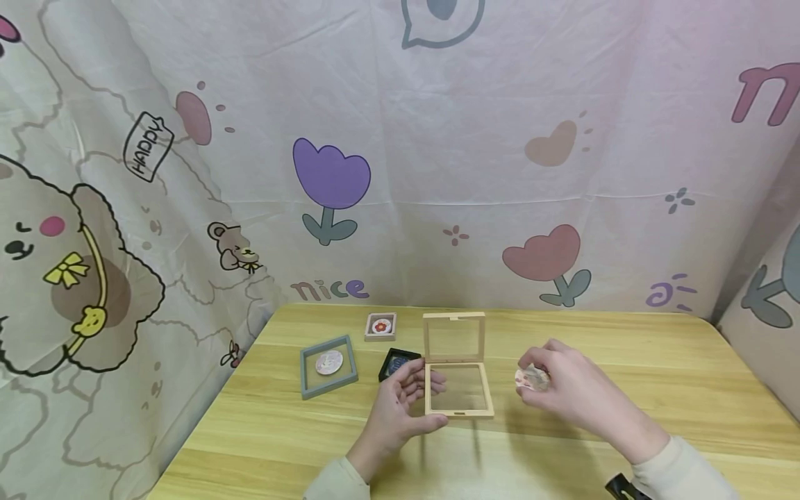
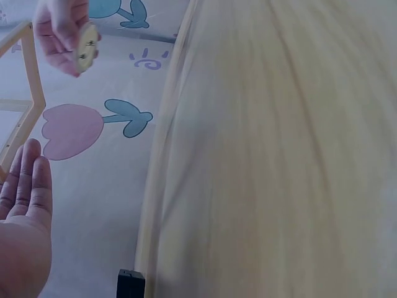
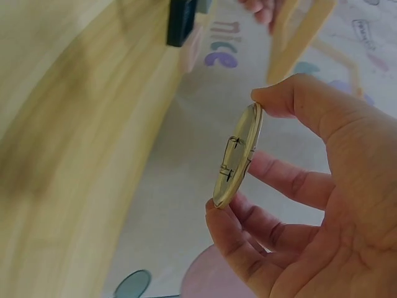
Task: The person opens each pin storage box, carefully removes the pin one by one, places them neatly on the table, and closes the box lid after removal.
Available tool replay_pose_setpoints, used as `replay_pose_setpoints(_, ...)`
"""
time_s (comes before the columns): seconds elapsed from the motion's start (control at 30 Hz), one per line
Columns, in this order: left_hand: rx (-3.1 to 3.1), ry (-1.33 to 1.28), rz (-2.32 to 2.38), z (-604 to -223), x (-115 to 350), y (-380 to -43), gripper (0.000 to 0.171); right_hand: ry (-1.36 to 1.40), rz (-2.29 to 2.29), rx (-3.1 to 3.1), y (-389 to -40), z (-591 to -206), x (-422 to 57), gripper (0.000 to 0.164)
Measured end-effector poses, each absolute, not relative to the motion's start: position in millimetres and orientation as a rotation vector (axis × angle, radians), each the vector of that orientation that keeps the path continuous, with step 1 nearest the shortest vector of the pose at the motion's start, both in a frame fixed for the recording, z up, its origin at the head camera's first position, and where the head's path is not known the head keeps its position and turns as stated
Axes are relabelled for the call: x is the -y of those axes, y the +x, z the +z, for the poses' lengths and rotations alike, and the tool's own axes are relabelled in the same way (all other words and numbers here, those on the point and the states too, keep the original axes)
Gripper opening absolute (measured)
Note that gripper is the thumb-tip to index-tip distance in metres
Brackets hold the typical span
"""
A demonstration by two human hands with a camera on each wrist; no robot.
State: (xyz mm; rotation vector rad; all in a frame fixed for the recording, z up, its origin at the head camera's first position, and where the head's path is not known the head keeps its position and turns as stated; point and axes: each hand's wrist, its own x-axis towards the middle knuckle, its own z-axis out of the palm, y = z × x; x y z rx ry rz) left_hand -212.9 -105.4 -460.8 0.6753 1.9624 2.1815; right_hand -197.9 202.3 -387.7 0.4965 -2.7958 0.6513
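My left hand (image 1: pixel 396 410) holds a light wood-coloured display frame (image 1: pixel 490 392) at its left side, thumb near the lower corner and fingers behind. The frame is hinged open, its upper half raised, with clear film in the lower half. To the right of it, my right hand (image 1: pixel 578 385) pinches a round badge (image 1: pixel 531 379) by its rim between thumb and fingertips. A metal pin shows on the back of the badge (image 3: pixel 239 158) in the right wrist view. A gap separates the badge from the frame.
Left of the hands, a grey frame (image 1: pixel 303 375) holds a round pale badge. Farther back lies a small pinkish frame (image 1: pixel 380 338) with a flower badge. A black frame (image 1: pixel 409 353) is partly hidden behind my left hand. A printed curtain (image 1: pixel 437 173) hangs behind the wooden table (image 1: pixel 656 361).
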Motion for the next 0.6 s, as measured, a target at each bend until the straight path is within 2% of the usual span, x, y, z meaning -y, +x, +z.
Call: replay_pose_setpoints(0.6,-1.984,0.677,2.16,-455.3,110.3,-213.3,0.09,0.477,0.624,2.904,-200.3,-436.4,-237.1,0.03)
